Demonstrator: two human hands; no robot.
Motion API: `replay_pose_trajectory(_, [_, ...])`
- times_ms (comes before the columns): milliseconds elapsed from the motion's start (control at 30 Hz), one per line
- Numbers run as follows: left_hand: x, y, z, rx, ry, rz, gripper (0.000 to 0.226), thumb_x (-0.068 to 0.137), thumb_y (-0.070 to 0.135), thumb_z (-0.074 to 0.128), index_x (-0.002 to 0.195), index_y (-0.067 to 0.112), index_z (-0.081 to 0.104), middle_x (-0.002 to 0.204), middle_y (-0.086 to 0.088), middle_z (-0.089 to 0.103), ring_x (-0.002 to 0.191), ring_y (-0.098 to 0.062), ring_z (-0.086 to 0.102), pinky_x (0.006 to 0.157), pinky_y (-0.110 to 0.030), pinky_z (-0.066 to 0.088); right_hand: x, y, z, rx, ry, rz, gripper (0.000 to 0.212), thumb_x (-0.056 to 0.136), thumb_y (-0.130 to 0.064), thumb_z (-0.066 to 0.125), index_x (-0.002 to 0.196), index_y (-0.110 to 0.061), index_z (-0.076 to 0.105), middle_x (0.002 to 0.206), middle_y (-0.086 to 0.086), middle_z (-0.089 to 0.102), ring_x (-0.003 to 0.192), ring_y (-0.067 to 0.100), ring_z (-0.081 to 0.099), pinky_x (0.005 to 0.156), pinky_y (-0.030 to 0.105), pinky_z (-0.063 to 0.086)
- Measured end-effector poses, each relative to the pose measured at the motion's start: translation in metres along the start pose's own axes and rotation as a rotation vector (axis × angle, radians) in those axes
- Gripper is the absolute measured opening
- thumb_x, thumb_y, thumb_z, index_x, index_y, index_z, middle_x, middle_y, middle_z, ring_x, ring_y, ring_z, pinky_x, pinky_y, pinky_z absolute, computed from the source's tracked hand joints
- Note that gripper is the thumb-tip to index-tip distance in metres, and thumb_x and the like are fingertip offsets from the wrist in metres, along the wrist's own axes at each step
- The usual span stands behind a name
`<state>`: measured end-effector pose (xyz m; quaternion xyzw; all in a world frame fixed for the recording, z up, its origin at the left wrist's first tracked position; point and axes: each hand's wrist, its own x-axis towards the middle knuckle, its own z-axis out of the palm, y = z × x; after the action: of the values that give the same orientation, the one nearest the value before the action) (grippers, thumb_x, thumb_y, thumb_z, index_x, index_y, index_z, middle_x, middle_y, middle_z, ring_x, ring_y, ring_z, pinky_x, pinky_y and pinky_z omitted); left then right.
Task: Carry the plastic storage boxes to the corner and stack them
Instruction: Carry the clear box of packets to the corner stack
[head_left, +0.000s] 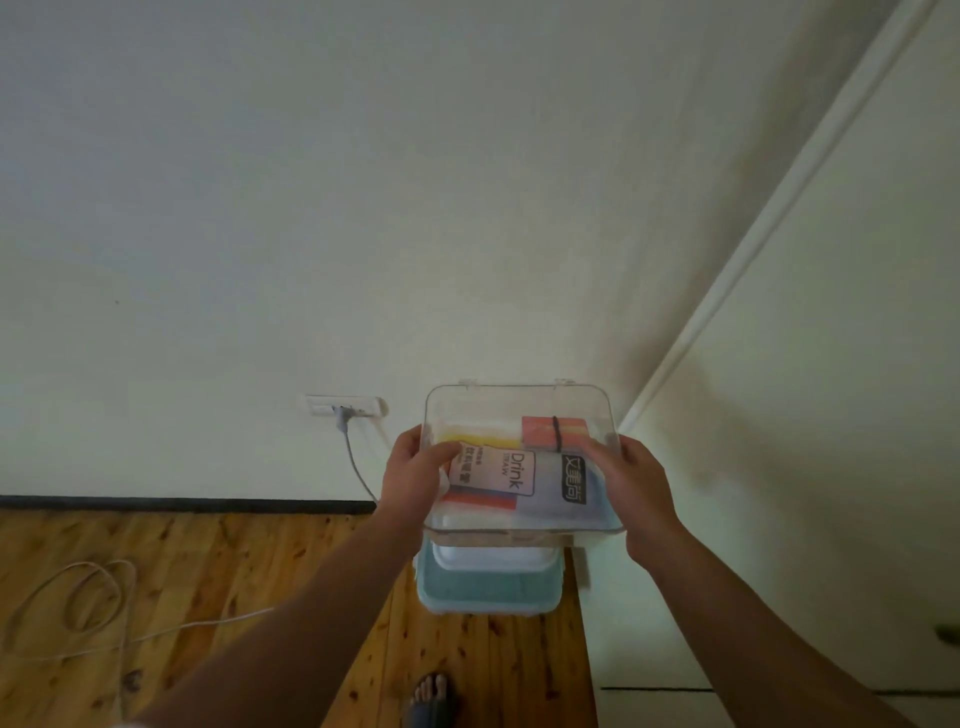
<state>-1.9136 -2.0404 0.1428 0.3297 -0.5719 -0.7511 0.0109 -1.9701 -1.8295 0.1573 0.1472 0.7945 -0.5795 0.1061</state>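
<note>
- The clear storage box (522, 457) is held in the air at the room corner, directly above the light blue box (488, 587) on the floor; the blue box shows at 6 o'clock of the clear one
- Left hand (415, 475) grips the clear box at its 9 o'clock side, fingers curled over the rim and lid
- Right hand (631, 483) grips the 3 o'clock side, thumb on the lid and fingers wrapped under the edge
- Judgement: the opposed two-sided grip keeps the box level so that it can be lowered square onto the blue box; contact between the two boxes cannot be confirmed
- Contents seen through the lid: one "Drink Straw" packet (511, 475), one banded orange bundle (555, 432), one dark-labelled packet
- Count: two boxes certain; a white rim (493, 558) on the blue box may be a lid or a third box, which cannot be told
- One wall socket (345, 405) at 10 o'clock, with one grey cable (358, 467) plugged in
- One white cord (93, 597) looped on the wooden floor at 8 o'clock
- One bare foot (431, 693) at 6 o'clock
</note>
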Motion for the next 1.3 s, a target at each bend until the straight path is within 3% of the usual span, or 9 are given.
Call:
replay_pose_trajectory(233, [0.058, 0.001, -0.010, -0.028, -0.038, -0.051, 0.034, 0.089, 0.019, 0.065, 0.121, 0.023, 0.054, 0.100, -0.006, 0.070, 0.075, -0.017, 0.073, 0.052, -0.027, 0.056, 0.040, -0.003, 0.031, -0.022, 0.023, 0.005, 0.038, 0.085, -0.044, 0.069, 0.114, -0.022, 0.064, 0.094, -0.009, 0.065, 0.082, 0.006, 0.058, 0.058, 0.022, 0.040])
replay_pose_trajectory(333, [0.076, -0.008, -0.012, -0.015, -0.036, -0.075, 0.037, 0.088, 0.019, 0.066, 0.123, 0.022, 0.055, 0.102, -0.007, 0.071, 0.084, -0.022, 0.072, 0.059, -0.033, 0.059, 0.059, 0.006, 0.040, -0.046, 0.012, 0.034, 0.038, 0.086, -0.043, 0.067, 0.117, -0.022, 0.064, 0.100, -0.006, 0.065, 0.084, 0.007, 0.057, 0.061, 0.023, 0.040])
replay_pose_trajectory(433, [0.091, -0.020, -0.012, -0.001, -0.045, -0.096, 0.037, 0.088, 0.020, 0.066, 0.123, 0.023, 0.056, 0.100, -0.007, 0.072, 0.088, -0.026, 0.072, 0.072, -0.046, 0.060, 0.074, 0.019, 0.046, -0.035, -0.012, 0.059, 0.032, 0.086, -0.043, 0.068, 0.111, -0.024, 0.064, 0.094, -0.010, 0.065, 0.082, 0.006, 0.059, 0.059, 0.021, 0.040])
replay_pose_trajectory(600, [0.120, -0.049, -0.007, 0.014, -0.048, -0.130, 0.036, 0.089, 0.017, 0.065, 0.124, 0.022, 0.058, 0.099, -0.008, 0.074, 0.093, -0.029, 0.071, 0.082, -0.054, 0.056, 0.108, 0.055, 0.053, -0.018, -0.070, 0.110, 0.018, 0.085, -0.039, 0.070, 0.098, -0.028, 0.066, 0.094, -0.007, 0.067, 0.083, 0.007, 0.060, 0.060, 0.023, 0.043])
replay_pose_trajectory(700, [0.131, -0.062, -0.003, 0.025, -0.038, -0.137, 0.034, 0.088, 0.016, 0.066, 0.121, 0.024, 0.061, 0.098, -0.006, 0.074, 0.092, -0.027, 0.072, 0.080, -0.050, 0.058, 0.123, 0.069, 0.054, -0.015, -0.084, 0.123, 0.009, 0.084, -0.035, 0.070, 0.087, -0.035, 0.062, 0.092, -0.012, 0.066, 0.083, 0.005, 0.059, 0.062, 0.025, 0.043])
replay_pose_trajectory(833, [0.145, -0.084, 0.006, 0.001, -0.040, -0.180, 0.031, 0.087, 0.012, 0.066, 0.116, 0.023, 0.063, 0.096, -0.006, 0.075, 0.086, -0.024, 0.073, 0.062, -0.036, 0.059, 0.145, 0.094, 0.054, -0.012, -0.113, 0.149, 0.012, 0.084, -0.030, 0.070, 0.088, -0.037, 0.061, 0.093, -0.013, 0.065, 0.083, 0.003, 0.059, 0.060, 0.023, 0.043])
replay_pose_trajectory(1167, [0.201, -0.145, 0.015, 0.122, -0.037, -0.194, 0.028, 0.085, 0.009, 0.068, 0.112, 0.019, 0.067, 0.096, -0.004, 0.075, 0.087, -0.023, 0.073, 0.069, -0.038, 0.061, 0.203, 0.160, 0.066, -0.036, -0.164, 0.221, 0.016, 0.082, -0.028, 0.072, 0.091, -0.036, 0.063, 0.097, -0.010, 0.067, 0.089, 0.010, 0.063, 0.065, 0.027, 0.048])
replay_pose_trajectory(1300, [0.222, -0.168, 0.014, 0.146, -0.023, -0.191, 0.028, 0.083, 0.012, 0.071, 0.106, 0.028, 0.069, 0.094, 0.002, 0.076, 0.082, -0.018, 0.073, 0.061, -0.029, 0.059, 0.222, 0.186, 0.074, -0.043, -0.171, 0.249, 0.020, 0.081, -0.027, 0.073, 0.098, -0.033, 0.064, 0.099, -0.007, 0.068, 0.091, 0.011, 0.063, 0.066, 0.028, 0.049])
